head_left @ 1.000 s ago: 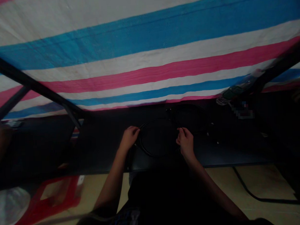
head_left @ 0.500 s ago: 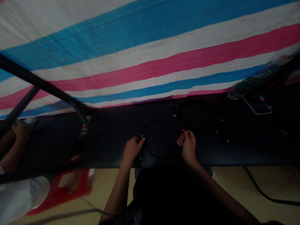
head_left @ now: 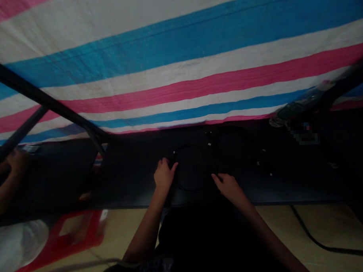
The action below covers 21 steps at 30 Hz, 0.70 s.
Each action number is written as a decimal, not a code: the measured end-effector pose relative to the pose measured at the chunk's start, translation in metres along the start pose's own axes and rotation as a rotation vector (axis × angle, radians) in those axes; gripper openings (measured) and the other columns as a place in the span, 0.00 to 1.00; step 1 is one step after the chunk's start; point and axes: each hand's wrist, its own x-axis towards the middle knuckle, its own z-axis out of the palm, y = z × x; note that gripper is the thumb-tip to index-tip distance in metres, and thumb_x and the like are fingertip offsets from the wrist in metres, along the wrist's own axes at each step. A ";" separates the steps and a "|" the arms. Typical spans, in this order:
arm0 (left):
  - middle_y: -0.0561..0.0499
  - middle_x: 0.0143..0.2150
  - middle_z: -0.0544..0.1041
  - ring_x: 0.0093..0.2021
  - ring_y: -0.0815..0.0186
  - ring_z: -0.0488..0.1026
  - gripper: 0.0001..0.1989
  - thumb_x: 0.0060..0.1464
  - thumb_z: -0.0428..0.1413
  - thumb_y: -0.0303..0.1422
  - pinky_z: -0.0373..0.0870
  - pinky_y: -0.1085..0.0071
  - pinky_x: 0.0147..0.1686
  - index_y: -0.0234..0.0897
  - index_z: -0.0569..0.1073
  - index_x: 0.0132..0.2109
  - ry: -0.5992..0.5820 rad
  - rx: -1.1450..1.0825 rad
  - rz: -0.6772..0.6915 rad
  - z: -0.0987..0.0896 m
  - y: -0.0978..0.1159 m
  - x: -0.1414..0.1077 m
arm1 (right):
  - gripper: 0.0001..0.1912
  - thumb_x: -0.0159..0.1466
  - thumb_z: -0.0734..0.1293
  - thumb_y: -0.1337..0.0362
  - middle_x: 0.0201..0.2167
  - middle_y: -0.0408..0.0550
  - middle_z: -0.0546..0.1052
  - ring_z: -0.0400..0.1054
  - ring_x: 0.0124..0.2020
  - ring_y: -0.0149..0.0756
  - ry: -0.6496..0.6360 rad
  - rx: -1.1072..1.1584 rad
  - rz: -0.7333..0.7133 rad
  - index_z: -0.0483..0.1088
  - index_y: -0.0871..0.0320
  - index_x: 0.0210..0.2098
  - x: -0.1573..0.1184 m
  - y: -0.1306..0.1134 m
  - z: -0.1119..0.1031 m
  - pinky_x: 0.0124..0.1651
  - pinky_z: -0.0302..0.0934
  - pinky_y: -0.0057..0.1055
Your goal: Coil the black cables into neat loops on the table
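A thin black cable (head_left: 189,190) forms a round loop on the dark table in front of me. My left hand (head_left: 165,175) pinches the loop's left side, thumb toward the inside, below a small white-tipped end. On the right side of the loop, my right hand (head_left: 227,184) has its thumb and fingertips closed on the cable; the dim light hides the exact grip. Just beyond my right hand lies a second coiled black cable (head_left: 217,146) with small white-tipped ends.
A clear plastic bottle (head_left: 290,108) lies at the back right, near a pixelated flat object (head_left: 307,136). Striped sheeting (head_left: 179,84) hangs behind the table (head_left: 126,181). Dark metal bars (head_left: 21,84) cross at left, where another person's hand (head_left: 17,165) rests. A red stool (head_left: 63,239) stands below.
My right hand has moved down along the loop's right side and turned to point inward. My left hand has shifted slightly up and right on the cable. The whole view has shifted a little.
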 end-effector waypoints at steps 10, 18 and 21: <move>0.44 0.46 0.75 0.46 0.59 0.73 0.10 0.62 0.53 0.28 0.69 0.65 0.49 0.37 0.75 0.48 0.037 -0.097 0.344 0.006 -0.012 0.039 | 0.16 0.66 0.60 0.56 0.39 0.55 0.76 0.73 0.38 0.42 0.196 -0.077 -0.274 0.76 0.58 0.40 0.029 -0.002 -0.019 0.44 0.65 0.38; 0.43 0.52 0.76 0.50 0.54 0.72 0.18 0.59 0.59 0.36 0.69 0.60 0.50 0.37 0.74 0.55 0.151 0.022 0.341 -0.009 -0.052 0.073 | 0.21 0.66 0.63 0.60 0.53 0.55 0.71 0.71 0.50 0.42 0.055 0.071 -0.460 0.70 0.55 0.58 0.047 -0.027 0.026 0.56 0.65 0.43; 0.43 0.53 0.75 0.51 0.55 0.71 0.15 0.62 0.54 0.33 0.68 0.60 0.50 0.38 0.74 0.55 0.181 0.039 0.349 -0.006 -0.068 0.066 | 0.19 0.67 0.63 0.62 0.54 0.55 0.72 0.73 0.43 0.37 -0.029 0.189 -0.469 0.71 0.56 0.56 0.032 -0.029 0.038 0.50 0.68 0.39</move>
